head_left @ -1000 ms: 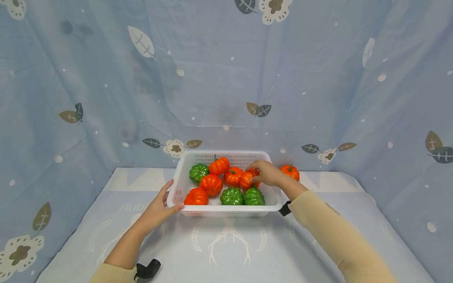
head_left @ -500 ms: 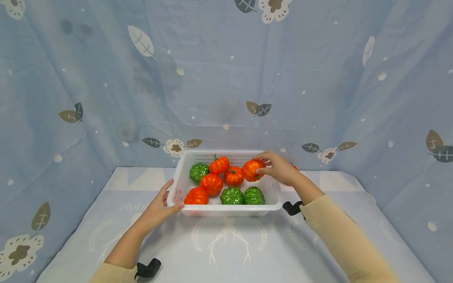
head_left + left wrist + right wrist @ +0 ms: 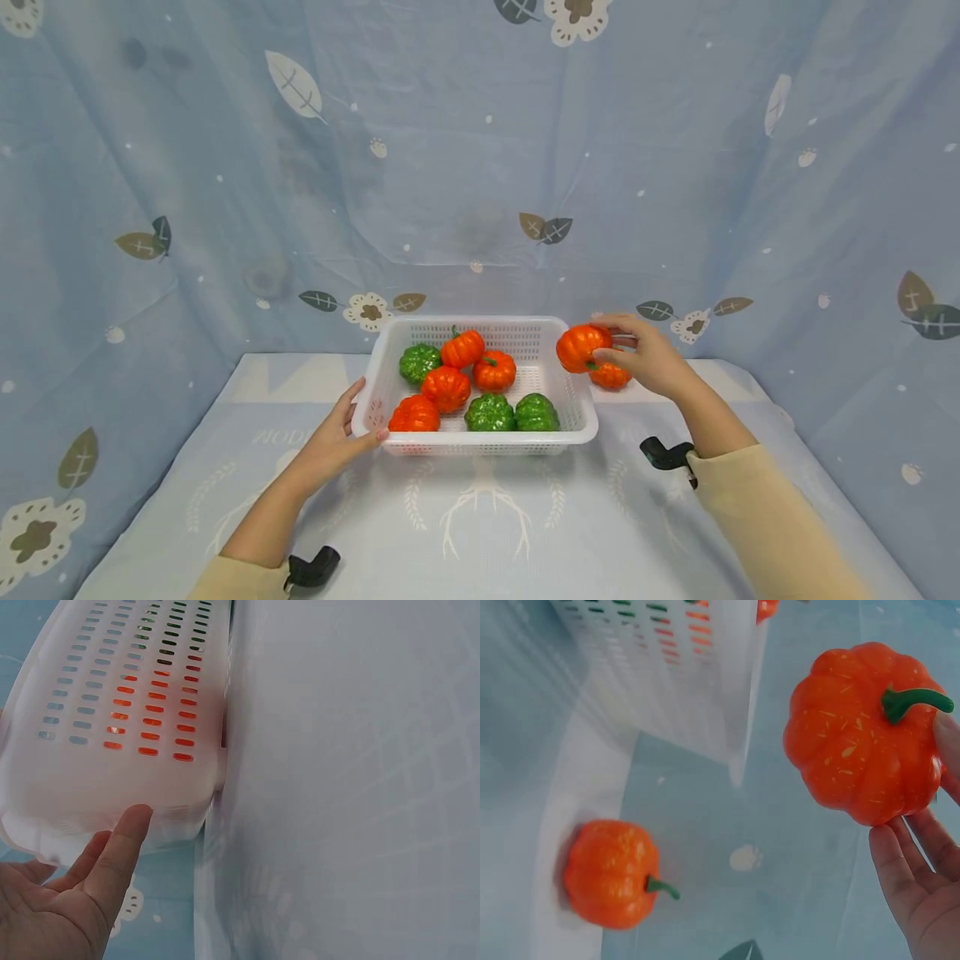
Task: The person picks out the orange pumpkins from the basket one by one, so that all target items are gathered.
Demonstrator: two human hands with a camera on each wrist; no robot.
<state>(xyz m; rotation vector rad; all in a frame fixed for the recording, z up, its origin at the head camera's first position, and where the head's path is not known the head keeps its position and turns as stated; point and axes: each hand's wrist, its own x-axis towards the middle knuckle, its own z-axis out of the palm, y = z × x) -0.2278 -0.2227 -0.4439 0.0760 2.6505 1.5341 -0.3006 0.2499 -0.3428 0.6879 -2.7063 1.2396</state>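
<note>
My right hand holds a small orange pumpkin with a green stem, raised just beyond the basket's right end. In the right wrist view, the thumb lies by the stem and the fingertips bear on the other side of the held pumpkin. My left hand grips the front left corner of a white plastic basket, thumb over the rim. The left wrist view shows its fingers against the basket's outside. Several orange pumpkins and green pumpkins lie inside.
Another orange pumpkin sits on the table to the right of the basket, partly behind the held one in the head view. A pale patterned cloth covers the table. Blue printed curtain hangs behind and at both sides.
My right hand has lifted an orange pumpkin out of the basket's right part and carried it right, past the end rim. The left hand stays at its corner.
</note>
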